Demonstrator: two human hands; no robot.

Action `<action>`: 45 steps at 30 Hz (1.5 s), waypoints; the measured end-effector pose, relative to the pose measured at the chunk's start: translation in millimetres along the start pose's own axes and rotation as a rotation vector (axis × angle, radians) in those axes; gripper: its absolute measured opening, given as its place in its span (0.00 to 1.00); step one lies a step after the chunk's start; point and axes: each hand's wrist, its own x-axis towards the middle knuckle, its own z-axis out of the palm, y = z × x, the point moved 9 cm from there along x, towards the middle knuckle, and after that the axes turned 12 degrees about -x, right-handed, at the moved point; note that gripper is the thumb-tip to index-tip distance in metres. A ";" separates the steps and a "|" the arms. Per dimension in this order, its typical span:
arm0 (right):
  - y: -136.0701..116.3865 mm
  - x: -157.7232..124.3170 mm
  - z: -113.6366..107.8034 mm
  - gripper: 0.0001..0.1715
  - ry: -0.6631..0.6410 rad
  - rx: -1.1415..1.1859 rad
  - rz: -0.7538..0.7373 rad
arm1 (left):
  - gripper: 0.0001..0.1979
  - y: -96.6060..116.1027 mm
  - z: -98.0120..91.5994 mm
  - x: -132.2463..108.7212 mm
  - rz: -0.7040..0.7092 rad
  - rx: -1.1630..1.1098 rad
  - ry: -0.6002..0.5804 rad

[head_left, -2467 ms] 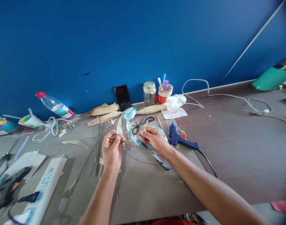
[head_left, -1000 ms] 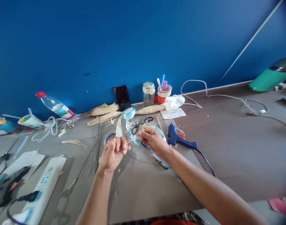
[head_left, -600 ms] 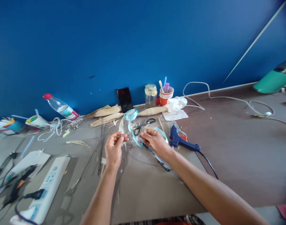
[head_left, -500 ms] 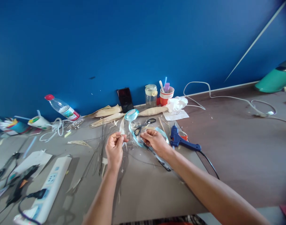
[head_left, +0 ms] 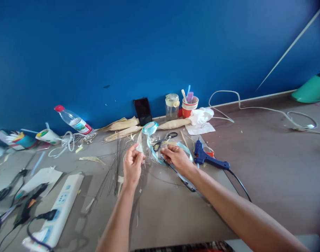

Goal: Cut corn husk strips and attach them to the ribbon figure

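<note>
The left hand [head_left: 133, 164] is closed in a pinch, thumb against the fingertips, and grips the lower end of a pale strip [head_left: 139, 140] that stands up from it towards 12 o'clock. The right hand [head_left: 178, 158] sits just at 3 o'clock of the left, close but apart. Its fingers are curled shut with the tips turned to 9 o'clock. They rest on a light-blue ribbon [head_left: 150, 128]; whether they pinch it or something thinner is too small to tell.

The ribbon is glossy. It rises in a loop at 12 o'clock between the two hands, then runs down and under the right hand. Black scissors [head_left: 164, 140] lie just beyond the right hand's fingertips at 12 o'clock. A blue glue gun [head_left: 207, 160] lies at 3 o'clock of that hand, near it.

Both hands work above a grey table [head_left: 162, 217] strewn with scraps. A bundle of thin dark wires [head_left: 117, 164] lies at 9 o'clock of the left hand. A white power strip [head_left: 61, 206] lies farther out at 8 o'clock. Dry husks [head_left: 123, 125] lie at 11 o'clock, with a tipped bottle [head_left: 73, 120] farther out at 10. At 12 o'clock a dark phone [head_left: 143, 111] leans on the deep blue wall [head_left: 149, 52]. A jar [head_left: 172, 106] and an orange cup [head_left: 189, 105] stand at 1 o'clock.
</note>
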 end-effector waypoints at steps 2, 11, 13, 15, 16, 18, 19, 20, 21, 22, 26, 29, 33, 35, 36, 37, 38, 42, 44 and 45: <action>-0.4 0.1 -0.7 0.19 -0.001 0.005 -0.003 | 0.22 -0.5 3.7 -1.7 -0.006 -0.008 -0.036; 0.8 -0.6 6.2 0.19 -0.051 -0.033 0.001 | 0.21 -3.8 8.3 -5.1 -0.061 0.026 -0.061; 0.3 -0.8 5.0 0.19 -0.043 -0.050 0.000 | 0.19 -3.6 6.6 -4.5 -0.069 0.075 -0.050; -1.4 -0.9 2.4 0.20 -0.024 -0.067 -0.011 | 0.18 -1.2 4.3 -3.7 -0.045 0.121 -0.037; -2.3 -0.9 1.0 0.20 -0.014 -0.078 -0.016 | 0.17 0.5 3.5 -3.3 -0.025 0.149 -0.035; -4.6 -1.0 -1.3 0.21 0.004 -0.111 -0.037 | 0.16 3.7 2.6 -2.7 0.020 0.211 -0.041; -6.2 -1.1 -1.7 0.21 0.009 -0.136 -0.054 | 0.15 5.0 2.2 -2.4 0.041 0.243 -0.044; -8.2 -1.4 -1.5 0.22 0.010 -0.165 -0.075 | 0.15 6.0 1.5 -2.2 0.057 0.274 -0.046; -10.5 -1.9 -0.9 0.22 0.009 -0.200 -0.099 | 0.15 7.1 -0.1 -1.9 0.070 0.300 -0.039; -12.8 -2.8 -0.1 0.23 0.008 -0.241 -0.121 | 0.15 8.0 -2.5 -1.4 0.078 0.322 -0.025; -22.6 -11.2 10.3 0.24 -0.052 -0.462 -0.221 | 0.16 9.4 -17.6 1.5 0.060 0.387 0.088; -27.3 -21.6 26.5 0.27 -0.188 -0.645 -0.314 | 0.17 5.4 -23.7 3.9 0.003 0.360 0.131; -33.4 -27.2 26.8 0.28 -0.184 -0.728 -0.395 | 0.17 4.9 -24.1 5.2 0.011 0.348 0.156; -38.7 -25.2 16.2 0.28 -0.091 -0.679 -0.420 | 0.16 4.5 -23.1 5.1 0.035 0.361 0.155; -40.9 -23.4 8.8 0.28 -0.032 -0.638 -0.423 | 0.16 3.5 -22.7 5.1 0.045 0.369 0.151; -42.5 -21.3 0.2 0.29 0.033 -0.586 -0.417 | 0.16 2.0 -22.4 5.2 0.053 0.370 0.146; -43.2 -19.0 -9.6 0.30 0.104 -0.520 -0.400 | 0.17 0.3 -22.4 5.3 0.060 0.367 0.142; -41.3 -11.2 -48.5 0.31 0.353 -0.196 -0.315 | 0.17 -5.1 -22.1 6.0 0.088 0.366 0.129; -41.7 -8.9 -63.5 0.28 0.447 -0.111 -0.302 | 0.16 -4.1 -21.4 5.8 0.109 0.388 0.128; -42.4 -7.9 -69.3 0.27 0.483 -0.099 -0.300 | 0.16 -2.6 -20.9 5.7 0.121 0.402 0.127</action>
